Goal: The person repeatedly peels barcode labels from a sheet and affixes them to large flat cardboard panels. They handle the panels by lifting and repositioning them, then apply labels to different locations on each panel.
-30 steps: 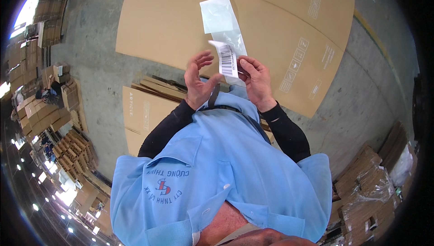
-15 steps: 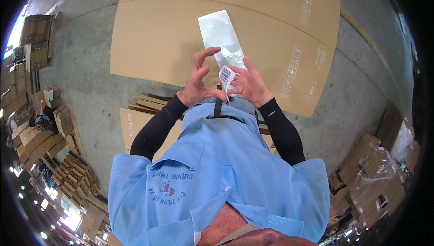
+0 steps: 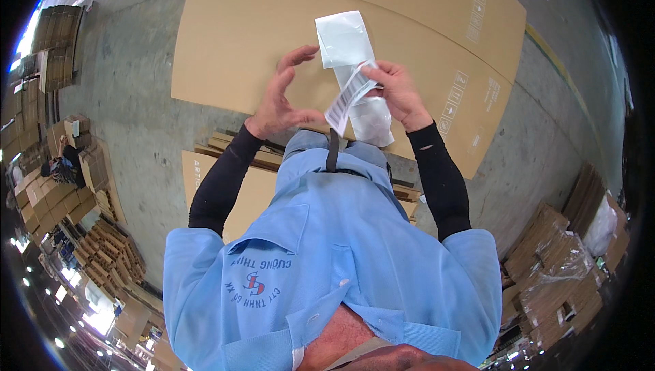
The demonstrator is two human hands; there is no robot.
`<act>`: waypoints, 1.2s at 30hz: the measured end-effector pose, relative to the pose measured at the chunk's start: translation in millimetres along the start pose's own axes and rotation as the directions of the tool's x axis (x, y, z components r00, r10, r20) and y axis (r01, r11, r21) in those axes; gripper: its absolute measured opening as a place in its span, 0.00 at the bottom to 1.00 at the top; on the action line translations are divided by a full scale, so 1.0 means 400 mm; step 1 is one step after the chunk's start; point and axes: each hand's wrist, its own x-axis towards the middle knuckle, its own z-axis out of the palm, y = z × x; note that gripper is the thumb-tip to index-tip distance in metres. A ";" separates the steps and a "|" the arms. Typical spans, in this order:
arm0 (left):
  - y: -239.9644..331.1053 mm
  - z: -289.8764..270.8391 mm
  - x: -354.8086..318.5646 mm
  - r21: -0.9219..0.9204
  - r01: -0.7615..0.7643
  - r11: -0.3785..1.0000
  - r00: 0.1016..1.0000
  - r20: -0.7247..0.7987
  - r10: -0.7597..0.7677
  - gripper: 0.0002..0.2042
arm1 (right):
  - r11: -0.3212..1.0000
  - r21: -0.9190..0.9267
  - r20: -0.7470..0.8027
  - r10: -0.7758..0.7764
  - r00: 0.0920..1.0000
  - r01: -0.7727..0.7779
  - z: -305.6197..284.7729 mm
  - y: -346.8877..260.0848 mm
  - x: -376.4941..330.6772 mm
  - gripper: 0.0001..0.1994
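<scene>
My right hand (image 3: 399,95) pinches the upper end of a white barcode label (image 3: 351,101) between thumb and fingers. The label slants down to the left, its lower end close to my left thumb. My left hand (image 3: 278,101) is open, its fingers curved and the thumb spread apart, with nothing held between them. Behind the label lies a glossy white strip of label backing (image 3: 344,40), its near part (image 3: 372,124) showing below my right hand. The strip rests over a large flat brown cardboard carton (image 3: 252,43) in front of me.
More flat cardboard (image 3: 239,187) is stacked close to my waist. Wrapped cartons (image 3: 559,282) stand at the lower right. Pallets (image 3: 109,255) and piled boxes (image 3: 58,197) occupy the left side, on a grey concrete floor (image 3: 136,125).
My right hand has gone from an open palm to a pinch on the label, raising it. My left hand has shifted left, away from the label. The backing strip sits a little further right.
</scene>
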 end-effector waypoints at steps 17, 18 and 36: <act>-0.062 0.105 0.044 -0.604 0.418 0.679 0.644 -0.331 -0.690 0.14 | 0.915 0.021 -0.387 -0.363 0.848 0.402 0.008 -0.037 -0.008 0.10; -0.068 0.099 0.050 -0.605 0.418 0.677 0.638 -0.335 -0.693 0.14 | 0.923 0.022 -0.392 -0.345 0.853 0.383 0.002 -0.030 -0.010 0.11; -0.329 -0.082 0.582 0.083 0.651 0.755 0.719 0.253 -0.648 0.18 | 0.921 0.238 -0.447 -0.180 0.876 0.310 -0.136 0.073 0.327 0.47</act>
